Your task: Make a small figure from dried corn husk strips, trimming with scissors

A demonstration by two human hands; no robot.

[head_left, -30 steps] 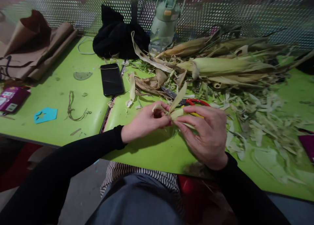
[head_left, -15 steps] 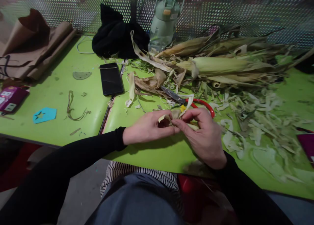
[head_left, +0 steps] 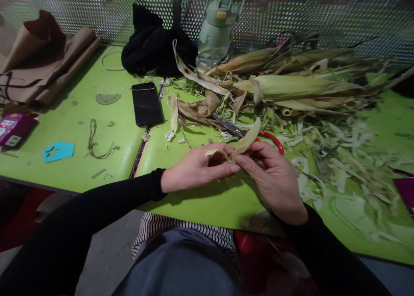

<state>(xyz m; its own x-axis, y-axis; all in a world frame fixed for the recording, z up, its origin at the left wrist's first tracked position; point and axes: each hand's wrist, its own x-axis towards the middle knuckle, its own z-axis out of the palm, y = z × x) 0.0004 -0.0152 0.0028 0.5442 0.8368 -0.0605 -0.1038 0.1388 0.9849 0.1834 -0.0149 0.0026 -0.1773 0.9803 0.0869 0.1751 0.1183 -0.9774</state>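
Pale strips of corn husk [head_left: 247,138] stick up between my two hands above the front part of the green table. My left hand [head_left: 199,166] pinches the strips at their base between thumb and fingers, one strip curling over toward it. From the other side, my right hand [head_left: 274,177] grips the same husk, thumb against the fingertips. Just beyond the hands lie scissors [head_left: 231,127] with red handles, partly hidden behind the right hand and a husk strip. A dry brown husk piece [head_left: 197,108] lies by the blades.
Corn husks [head_left: 291,87] are heaped at the back right, with shredded scraps [head_left: 349,158] spread to the right. A bottle [head_left: 216,29], black cloth [head_left: 155,50], phone [head_left: 147,104], protractor [head_left: 108,98], blue tag [head_left: 58,151], twine [head_left: 93,143] and brown paper [head_left: 48,67] are also here.
The husk strip between my hands now stands longer and points up to the right. My right hand has shifted slightly right; my left hand stays nearly in place.
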